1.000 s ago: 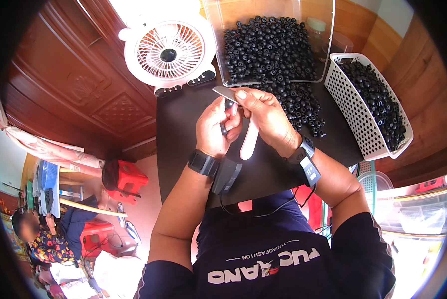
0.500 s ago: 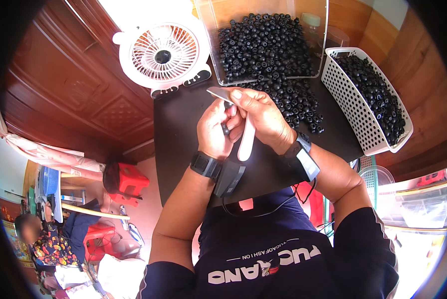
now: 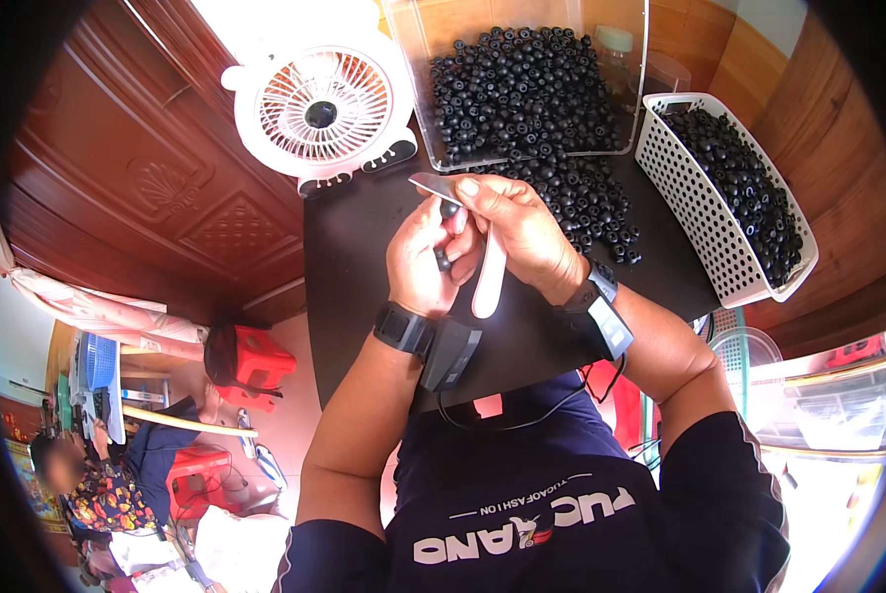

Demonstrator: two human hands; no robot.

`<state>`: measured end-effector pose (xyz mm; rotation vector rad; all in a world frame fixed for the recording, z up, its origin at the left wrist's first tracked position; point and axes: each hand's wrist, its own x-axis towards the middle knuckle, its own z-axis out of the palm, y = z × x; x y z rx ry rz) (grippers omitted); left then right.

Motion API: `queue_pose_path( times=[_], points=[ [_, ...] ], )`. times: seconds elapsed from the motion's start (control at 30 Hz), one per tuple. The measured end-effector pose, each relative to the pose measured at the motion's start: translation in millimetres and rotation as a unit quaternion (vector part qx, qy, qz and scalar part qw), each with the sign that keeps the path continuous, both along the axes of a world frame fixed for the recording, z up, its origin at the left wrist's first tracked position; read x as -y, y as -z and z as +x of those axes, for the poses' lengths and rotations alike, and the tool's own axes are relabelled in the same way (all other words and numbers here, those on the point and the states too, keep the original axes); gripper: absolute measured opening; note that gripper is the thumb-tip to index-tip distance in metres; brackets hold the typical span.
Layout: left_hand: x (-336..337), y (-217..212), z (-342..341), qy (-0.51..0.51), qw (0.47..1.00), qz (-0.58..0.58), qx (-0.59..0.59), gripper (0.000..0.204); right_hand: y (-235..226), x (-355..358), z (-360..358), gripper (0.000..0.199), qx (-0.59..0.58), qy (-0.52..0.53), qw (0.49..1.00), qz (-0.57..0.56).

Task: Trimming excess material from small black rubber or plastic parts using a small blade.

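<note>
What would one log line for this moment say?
left hand: pinching small black bead | right hand: gripping white-handled tool | table: loose black beads | white basket, fan alongside

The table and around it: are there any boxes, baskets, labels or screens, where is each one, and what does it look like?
Clear box: back of the black table, see-through walls, full of small black round parts.
White basket: right side of the table, long, slotted plastic, holding more black parts.
Wrist device: strapped at the left hand, flat, dark, rectangular face.
Shirt print: on the person's dark shirt, white letters with a small picture.
</note>
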<state>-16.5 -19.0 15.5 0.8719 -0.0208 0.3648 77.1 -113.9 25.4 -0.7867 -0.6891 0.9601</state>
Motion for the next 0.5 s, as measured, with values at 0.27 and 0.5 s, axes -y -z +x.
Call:
queue_pose_path(
  times=[0.27,0.5],
  points=[
    [1.3,-0.4,-0.2,-0.013,1.000,-0.002,-0.016,0.031,0.4,0.6,-0.4,0.027,0.009,0.024,1.000,-0.015],
    [3.3,2.6,0.2,-0.055,0.996,-0.053,-0.054,0.023,0.3,-4.0,-8.1,0.027,0.054,0.065,0.996,-0.006]
  ],
)
